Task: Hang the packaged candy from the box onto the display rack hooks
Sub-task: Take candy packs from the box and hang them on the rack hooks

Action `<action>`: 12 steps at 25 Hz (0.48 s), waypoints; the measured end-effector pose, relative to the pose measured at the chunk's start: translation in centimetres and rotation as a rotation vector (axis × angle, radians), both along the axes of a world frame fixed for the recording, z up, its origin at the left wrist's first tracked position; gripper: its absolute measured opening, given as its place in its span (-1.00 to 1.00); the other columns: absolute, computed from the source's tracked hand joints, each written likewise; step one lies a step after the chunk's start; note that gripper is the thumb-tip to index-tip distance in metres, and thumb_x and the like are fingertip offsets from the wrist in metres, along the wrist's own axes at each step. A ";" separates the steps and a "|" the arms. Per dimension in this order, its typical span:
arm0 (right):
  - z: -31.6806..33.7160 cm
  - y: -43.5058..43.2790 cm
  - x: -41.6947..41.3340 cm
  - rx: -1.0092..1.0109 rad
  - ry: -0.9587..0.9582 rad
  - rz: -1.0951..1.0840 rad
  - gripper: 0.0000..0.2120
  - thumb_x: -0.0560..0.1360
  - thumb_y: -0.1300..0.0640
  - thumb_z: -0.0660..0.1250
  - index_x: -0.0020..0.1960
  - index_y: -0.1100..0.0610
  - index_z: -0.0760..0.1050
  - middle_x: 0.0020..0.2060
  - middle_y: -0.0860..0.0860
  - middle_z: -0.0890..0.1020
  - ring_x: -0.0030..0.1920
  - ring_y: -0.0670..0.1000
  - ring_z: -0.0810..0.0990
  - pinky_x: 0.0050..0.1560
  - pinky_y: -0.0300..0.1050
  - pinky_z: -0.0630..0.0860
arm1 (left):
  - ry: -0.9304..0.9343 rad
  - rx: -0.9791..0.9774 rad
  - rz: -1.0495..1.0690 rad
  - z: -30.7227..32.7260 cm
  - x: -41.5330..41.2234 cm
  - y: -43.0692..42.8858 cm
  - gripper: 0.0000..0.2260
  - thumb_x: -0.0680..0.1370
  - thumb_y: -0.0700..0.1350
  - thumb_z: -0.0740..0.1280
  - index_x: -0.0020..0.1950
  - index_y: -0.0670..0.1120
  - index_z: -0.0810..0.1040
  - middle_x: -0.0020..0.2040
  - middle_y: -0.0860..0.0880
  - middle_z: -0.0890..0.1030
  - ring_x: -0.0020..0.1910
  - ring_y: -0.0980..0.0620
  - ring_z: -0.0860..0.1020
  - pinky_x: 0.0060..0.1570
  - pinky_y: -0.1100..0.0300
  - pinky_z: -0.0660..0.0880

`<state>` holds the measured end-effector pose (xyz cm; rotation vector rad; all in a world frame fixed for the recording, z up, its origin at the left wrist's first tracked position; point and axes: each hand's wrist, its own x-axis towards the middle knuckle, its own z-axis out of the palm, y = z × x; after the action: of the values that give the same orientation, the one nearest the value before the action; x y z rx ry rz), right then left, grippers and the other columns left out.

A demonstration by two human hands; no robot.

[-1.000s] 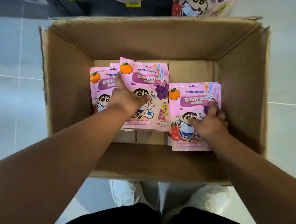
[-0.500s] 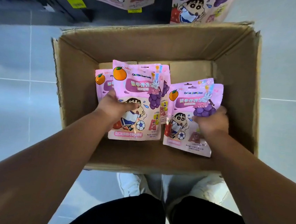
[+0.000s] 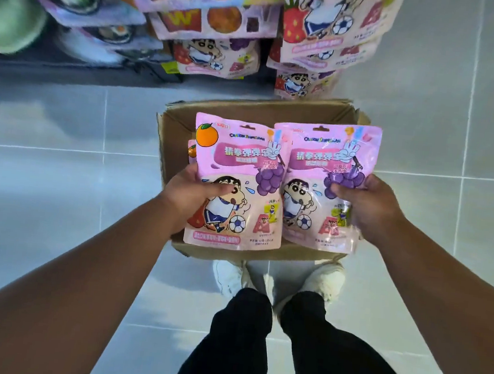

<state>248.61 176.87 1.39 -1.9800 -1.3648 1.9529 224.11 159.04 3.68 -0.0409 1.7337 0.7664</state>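
Fig. | I see the left hand (image 3: 192, 193) pinching a pink candy pack (image 3: 236, 186), thumb in front, fingers (image 3: 191, 171) behind | right hand (image 3: 364, 207) pinching a second pack (image 3: 325, 176) likewise | both packs upright, overlapping, above the open cardboard box (image 3: 169, 137) on the floor (image 3: 57, 198) | hung packs (image 3: 219, 54) beyond it

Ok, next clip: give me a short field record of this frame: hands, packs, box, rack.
left hand: grips a pink candy pack, thumb across its front
right hand: grips a second pink pack
box: open cardboard, on the tiled floor
packs: upright, side by side, over the box
rack: hanging packs of the same candy, beyond the box
stage: neither held pack hung yet
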 end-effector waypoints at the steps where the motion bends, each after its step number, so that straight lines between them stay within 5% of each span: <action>1: 2.4 0.3 0.0 0.023 0.025 -0.004 -0.79 0.31 0.21 0.52 -0.06 0.05 0.66 -0.11 0.04 0.74 -0.04 0.15 0.70 0.14 0.25 0.57 | -0.009 0.015 0.019 2.2 -0.1 0.0 -0.67 0.42 -0.20 0.54 0.13 0.00 0.60 0.02 -0.09 0.73 -0.03 -0.18 0.71 0.10 -0.25 0.59; 5: 12.6 0.3 -0.8 0.098 0.082 0.023 -0.80 0.48 0.36 0.40 -0.02 0.08 0.60 -0.08 0.08 0.70 0.00 0.15 0.65 0.22 0.18 0.51 | -0.017 0.073 0.054 11.7 -0.3 -0.3 -0.62 0.41 -0.23 0.55 0.18 -0.04 0.58 0.02 -0.12 0.73 -0.06 -0.19 0.72 0.04 -0.26 0.61; 9: 23.7 -0.9 -1.9 0.132 0.100 0.033 -0.82 0.51 0.36 0.36 -0.08 0.09 0.57 -0.17 0.03 0.67 -0.14 0.03 0.63 -0.01 -0.07 0.53 | 0.057 0.163 0.062 22.3 -0.9 -1.6 -0.72 0.44 -0.28 0.51 0.09 -0.04 0.58 -0.05 -0.07 0.74 -0.13 -0.10 0.73 -0.10 -0.06 0.67; 12: 30.0 -2.2 -2.5 0.165 0.113 0.064 -0.82 0.50 0.32 0.39 0.08 0.16 0.58 -0.10 0.05 0.68 -0.09 0.06 0.64 -0.02 -0.07 0.51 | 0.089 0.199 0.071 28.4 -1.5 -3.1 -0.64 0.43 -0.26 0.53 0.17 -0.07 0.54 -0.01 -0.08 0.74 -0.11 -0.11 0.73 -0.12 -0.05 0.67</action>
<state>246.12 174.71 31.35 -1.7475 -1.5238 1.8775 222.65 155.96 32.09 0.0688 1.7390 1.0030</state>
